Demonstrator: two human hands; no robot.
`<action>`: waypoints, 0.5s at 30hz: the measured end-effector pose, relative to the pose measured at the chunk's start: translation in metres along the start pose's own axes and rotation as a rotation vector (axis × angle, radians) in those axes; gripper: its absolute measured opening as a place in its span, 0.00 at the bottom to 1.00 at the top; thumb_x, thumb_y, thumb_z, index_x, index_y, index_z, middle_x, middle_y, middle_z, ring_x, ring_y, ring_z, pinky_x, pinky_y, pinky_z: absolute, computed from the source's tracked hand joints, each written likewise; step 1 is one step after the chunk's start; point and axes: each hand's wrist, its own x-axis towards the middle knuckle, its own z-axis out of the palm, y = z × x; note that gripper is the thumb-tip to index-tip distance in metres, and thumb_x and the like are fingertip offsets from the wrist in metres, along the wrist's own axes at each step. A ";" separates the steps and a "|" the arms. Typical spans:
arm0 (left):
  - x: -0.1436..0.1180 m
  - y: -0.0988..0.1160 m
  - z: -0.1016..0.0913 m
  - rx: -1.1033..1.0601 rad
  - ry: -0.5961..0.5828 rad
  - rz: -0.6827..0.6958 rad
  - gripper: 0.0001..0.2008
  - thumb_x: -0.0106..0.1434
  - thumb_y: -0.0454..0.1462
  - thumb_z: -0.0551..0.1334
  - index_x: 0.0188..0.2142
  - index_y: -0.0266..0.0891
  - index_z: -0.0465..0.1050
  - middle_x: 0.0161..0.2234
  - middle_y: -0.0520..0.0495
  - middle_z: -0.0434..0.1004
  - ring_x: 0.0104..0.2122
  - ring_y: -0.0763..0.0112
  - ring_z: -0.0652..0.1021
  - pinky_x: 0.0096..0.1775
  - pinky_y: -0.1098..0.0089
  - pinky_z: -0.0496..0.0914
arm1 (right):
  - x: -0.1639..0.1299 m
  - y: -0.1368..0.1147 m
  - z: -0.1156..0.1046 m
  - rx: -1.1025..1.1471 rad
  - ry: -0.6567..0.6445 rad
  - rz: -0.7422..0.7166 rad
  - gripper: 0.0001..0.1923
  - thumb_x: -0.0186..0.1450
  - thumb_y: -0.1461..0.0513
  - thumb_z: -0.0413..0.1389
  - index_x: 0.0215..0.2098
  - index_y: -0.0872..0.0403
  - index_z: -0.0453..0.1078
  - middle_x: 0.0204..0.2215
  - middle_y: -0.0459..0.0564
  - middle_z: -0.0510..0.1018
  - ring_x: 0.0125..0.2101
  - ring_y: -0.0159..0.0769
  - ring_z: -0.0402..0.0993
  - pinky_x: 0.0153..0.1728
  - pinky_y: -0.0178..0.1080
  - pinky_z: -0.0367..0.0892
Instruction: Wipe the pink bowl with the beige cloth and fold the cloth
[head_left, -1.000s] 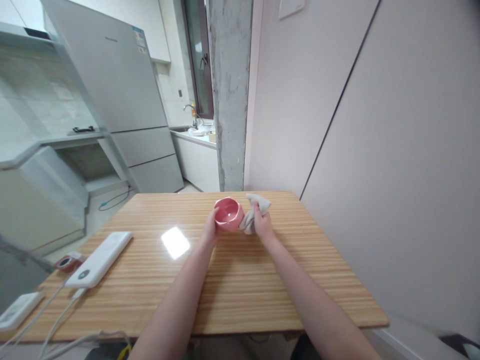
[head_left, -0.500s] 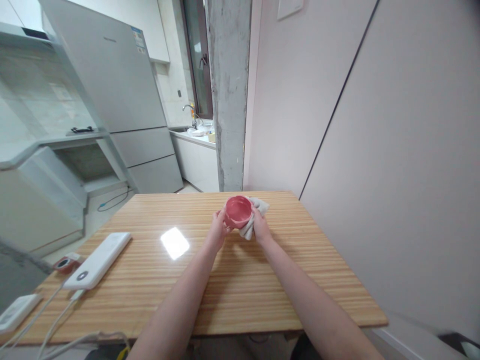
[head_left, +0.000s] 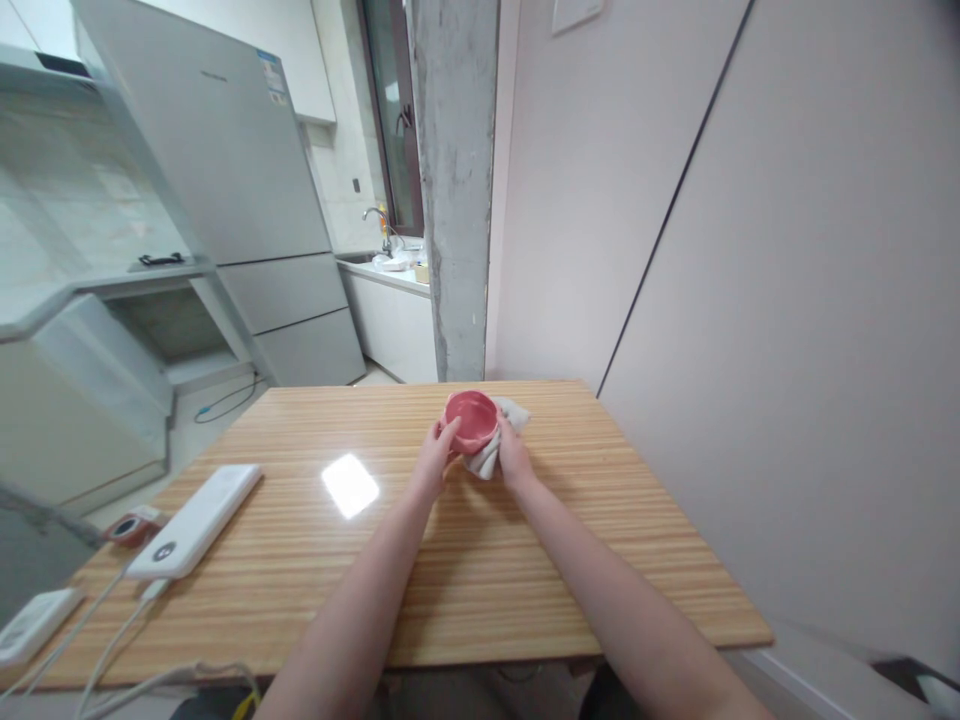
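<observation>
Pink bowl (head_left: 472,420) sits between both grips (cloth (head_left: 487,455) under right).

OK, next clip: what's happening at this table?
A person holds a pink bowl above a wooden table. The left hand grips its left side, and the right hand presses a grey cloth against its right side. A white power bank and cables lie at the table's left end.

White power bank (head_left: 196,520), grey fridge (head_left: 225,190)
</observation>
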 end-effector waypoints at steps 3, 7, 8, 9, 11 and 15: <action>-0.002 0.003 -0.002 0.040 -0.119 -0.156 0.24 0.55 0.50 0.63 0.48 0.42 0.70 0.42 0.42 0.77 0.33 0.65 0.78 0.28 0.71 0.70 | 0.015 -0.010 -0.010 0.002 0.040 0.077 0.20 0.54 0.47 0.57 0.33 0.54 0.76 0.32 0.46 0.82 0.43 0.41 0.75 0.49 0.41 0.66; 0.000 0.000 0.000 -0.090 -0.010 -0.057 0.22 0.60 0.50 0.58 0.49 0.40 0.71 0.44 0.42 0.77 0.38 0.63 0.78 0.31 0.70 0.71 | 0.010 0.004 -0.005 0.008 -0.045 0.091 0.21 0.55 0.47 0.57 0.36 0.54 0.76 0.35 0.47 0.82 0.45 0.40 0.74 0.51 0.42 0.65; 0.001 -0.002 0.001 -0.146 0.040 -0.007 0.22 0.61 0.50 0.57 0.49 0.40 0.70 0.44 0.43 0.77 0.39 0.64 0.78 0.33 0.69 0.72 | 0.005 0.011 0.000 0.027 -0.073 0.093 0.22 0.55 0.47 0.57 0.38 0.54 0.75 0.38 0.47 0.82 0.47 0.39 0.74 0.52 0.42 0.64; 0.002 -0.003 0.001 -0.181 0.083 0.040 0.22 0.61 0.49 0.57 0.49 0.41 0.69 0.44 0.44 0.76 0.40 0.65 0.78 0.35 0.69 0.72 | 0.001 0.017 0.004 0.046 -0.096 0.100 0.22 0.55 0.47 0.58 0.40 0.53 0.75 0.39 0.47 0.81 0.48 0.39 0.74 0.52 0.41 0.64; 0.003 -0.004 0.002 -0.164 0.130 0.115 0.22 0.59 0.47 0.61 0.49 0.41 0.68 0.45 0.44 0.75 0.40 0.67 0.77 0.38 0.70 0.72 | -0.004 0.024 0.009 0.077 -0.105 0.123 0.22 0.55 0.47 0.58 0.41 0.53 0.74 0.41 0.47 0.81 0.48 0.39 0.74 0.51 0.41 0.65; 0.000 0.000 0.000 -0.004 0.036 0.057 0.29 0.50 0.43 0.70 0.50 0.41 0.65 0.45 0.43 0.74 0.38 0.68 0.78 0.37 0.70 0.72 | 0.004 0.012 0.002 0.127 -0.007 0.100 0.20 0.57 0.47 0.55 0.39 0.53 0.75 0.38 0.46 0.82 0.45 0.39 0.75 0.49 0.41 0.68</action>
